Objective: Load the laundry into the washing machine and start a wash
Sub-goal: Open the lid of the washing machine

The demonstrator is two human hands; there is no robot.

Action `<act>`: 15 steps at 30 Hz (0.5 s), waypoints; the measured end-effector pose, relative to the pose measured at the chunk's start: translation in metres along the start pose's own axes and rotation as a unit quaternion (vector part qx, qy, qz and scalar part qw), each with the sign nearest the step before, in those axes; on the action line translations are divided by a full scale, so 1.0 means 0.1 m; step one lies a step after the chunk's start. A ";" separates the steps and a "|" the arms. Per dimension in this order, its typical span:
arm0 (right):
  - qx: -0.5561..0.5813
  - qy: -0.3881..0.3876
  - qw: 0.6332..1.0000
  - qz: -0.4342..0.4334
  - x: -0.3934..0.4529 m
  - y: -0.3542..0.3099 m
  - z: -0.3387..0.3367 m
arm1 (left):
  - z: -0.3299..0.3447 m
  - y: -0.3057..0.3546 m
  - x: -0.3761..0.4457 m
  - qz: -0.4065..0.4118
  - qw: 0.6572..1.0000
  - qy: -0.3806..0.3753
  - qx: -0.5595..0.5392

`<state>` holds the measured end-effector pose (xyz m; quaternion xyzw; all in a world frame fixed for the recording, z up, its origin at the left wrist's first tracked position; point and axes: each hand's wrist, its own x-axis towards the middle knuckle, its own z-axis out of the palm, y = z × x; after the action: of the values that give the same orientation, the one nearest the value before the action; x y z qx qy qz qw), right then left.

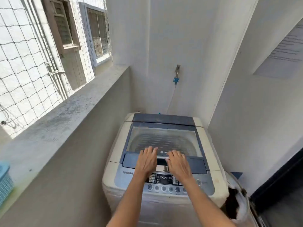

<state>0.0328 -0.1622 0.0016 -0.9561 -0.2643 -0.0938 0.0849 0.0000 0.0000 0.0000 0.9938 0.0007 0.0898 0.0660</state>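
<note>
A cream top-loading washing machine (pixel 114 171) stands in the corner with its grey-framed glass lid (pixel 164 138) down. My left hand (pixel 146 161) and my right hand (pixel 177 163) lie side by side on the lid's front edge, at the handle recess, fingers fairly straight. Below them is the control panel (pixel 164 184) with a display and a row of round buttons. Through the glass only the drum's wall shows; I see no laundry inside.
A concrete parapet (pixel 65 112) with netting above runs along the left. A blue plastic basket (pixel 5 182) stands at the far left edge. A tap (pixel 177 71) with a hose is on the back wall. A black-and-white cloth (pixel 236 205) hangs at the machine's right.
</note>
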 end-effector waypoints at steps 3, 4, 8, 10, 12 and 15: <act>0.009 -0.051 0.999 0.012 -0.24 -0.06 0.22 | 0.25 0.01 -0.20 0.024 0.998 -0.051 -0.019; 0.008 -0.072 0.997 0.023 -0.31 -0.06 0.29 | 0.32 0.01 -0.26 0.030 0.998 -0.062 -0.013; 0.020 -0.112 0.991 0.073 -0.31 -0.07 0.34 | 0.38 0.06 -0.29 0.013 0.994 -0.105 -0.004; 0.027 -0.122 0.988 0.088 -0.28 -0.09 0.36 | 0.34 0.09 -0.24 -0.005 0.992 -0.128 -0.002; 0.028 -0.118 0.988 0.100 -0.23 -0.11 0.33 | 0.25 0.12 -0.16 -0.016 0.989 -0.146 0.001; 0.027 -0.131 0.985 0.111 -0.15 -0.11 0.25 | 0.16 0.13 -0.09 -0.035 0.984 -0.171 -0.027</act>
<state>0.0183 -0.1548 -0.0249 -0.9809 -0.1681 0.0494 0.0848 -0.0063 -0.0149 -0.0156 0.9917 0.0217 -0.0842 0.0947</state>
